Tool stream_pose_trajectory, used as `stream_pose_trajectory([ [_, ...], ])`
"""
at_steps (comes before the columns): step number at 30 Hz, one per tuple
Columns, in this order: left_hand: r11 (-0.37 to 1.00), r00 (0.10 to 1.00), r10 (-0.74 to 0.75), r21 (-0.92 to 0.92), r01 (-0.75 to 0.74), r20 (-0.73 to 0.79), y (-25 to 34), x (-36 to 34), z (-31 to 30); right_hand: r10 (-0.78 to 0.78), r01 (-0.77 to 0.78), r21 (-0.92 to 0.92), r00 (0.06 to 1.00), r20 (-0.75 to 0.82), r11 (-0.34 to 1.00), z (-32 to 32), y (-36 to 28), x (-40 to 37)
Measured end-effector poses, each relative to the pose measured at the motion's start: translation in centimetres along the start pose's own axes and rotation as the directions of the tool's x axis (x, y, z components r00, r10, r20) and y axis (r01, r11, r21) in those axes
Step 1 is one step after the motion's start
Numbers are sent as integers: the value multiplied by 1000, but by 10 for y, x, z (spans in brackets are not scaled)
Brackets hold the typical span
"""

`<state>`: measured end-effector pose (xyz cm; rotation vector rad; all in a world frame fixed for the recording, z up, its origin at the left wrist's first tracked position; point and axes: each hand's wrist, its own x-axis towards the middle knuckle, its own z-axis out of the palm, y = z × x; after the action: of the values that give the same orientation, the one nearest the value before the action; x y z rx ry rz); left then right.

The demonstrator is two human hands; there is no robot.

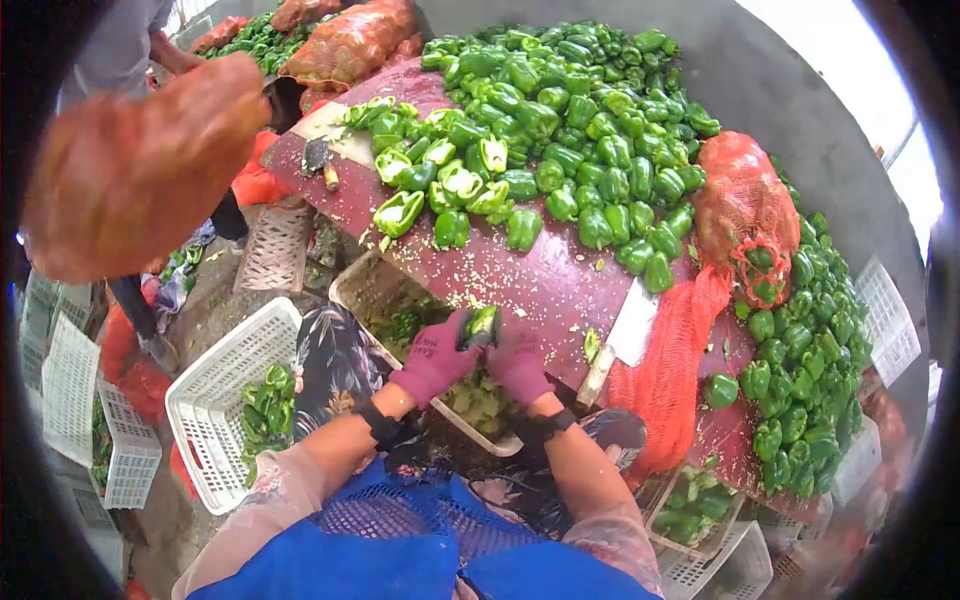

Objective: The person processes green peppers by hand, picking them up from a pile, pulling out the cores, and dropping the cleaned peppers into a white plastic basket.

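Note:
Purple work gloves cover both of my hands, which meet over the table's near edge. My left hand [440, 355] is closed round one side of a green bell pepper [482, 323], whose pale inside seems to show. My right hand [518, 362] presses against the pepper's other side with its fingers curled. Its fingertips are partly hidden. Below my hands sits a bin [480, 408] with green and pale pepper scraps. Halved peppers [398, 213] and whole green peppers [590, 130] lie heaped on the red table [500, 270].
A wide-bladed knife [632, 325] lies right, beside a red mesh sack [745, 200]. A smaller knife [322, 165] rests upper left. A white basket [225, 410] holds cut peppers on my left. Another person [110, 50] stands upper left near a blurred full sack [145, 170].

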<state>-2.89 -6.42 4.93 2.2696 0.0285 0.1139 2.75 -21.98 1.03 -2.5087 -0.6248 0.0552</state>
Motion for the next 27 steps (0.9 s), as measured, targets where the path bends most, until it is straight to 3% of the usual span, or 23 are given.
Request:
stream_pose_trajectory([
  [1, 1000, 1000, 2, 12, -2, -1, 1, -2, 2, 71, -75, 45, 993, 98, 996, -14, -11, 0],
  [4, 999, 1000, -16, -37, 17, 17, -3, -6, 0, 51, -48, -121, 998, 24, 991, 14, 2, -6],
  [7, 995, 996, -84, 50, 83, 15, 2, -9, -4, -12, 11, 8, 999, 45, 1000, -5, -13, -7],
  [8, 996, 1000, -5, 91, 8, -27, -9, -11, 1, -85, 84, 17, 996, 9, 996, 6, -2, -6],
  [11, 993, 991, -119, 17, 118, 58, -8, -12, 2, -84, 85, -101, 996, 19, 991, -6, -12, -13],
  [12, 992, 990, -121, 52, 117, 69, 1, -12, -4, -85, 86, -63, 996, 30, 994, -9, -12, -9],
  [15, 997, 998, -3, -71, -2, -63, -11, -9, 5, -79, 65, -140, 992, -95, 988, -26, -25, -10],
  [19, 991, 999, -36, -127, 38, 19, 5, -1, -2, 20, -33, -86, 989, -149, 996, -24, -21, -10],
  [22, 982, 999, -43, -181, 46, 20, -1, 0, 5, -107, 81, -110, 963, -248, 991, -24, -16, -9],
  [25, 996, 998, 50, -68, -53, -43, -17, -3, 16, -50, 46, -219, 999, -15, 975, -35, -22, -10],
  [27, 992, 996, -66, -106, 72, 60, -18, -8, 15, -66, 76, -199, 996, 55, 977, -45, -29, -16],
])
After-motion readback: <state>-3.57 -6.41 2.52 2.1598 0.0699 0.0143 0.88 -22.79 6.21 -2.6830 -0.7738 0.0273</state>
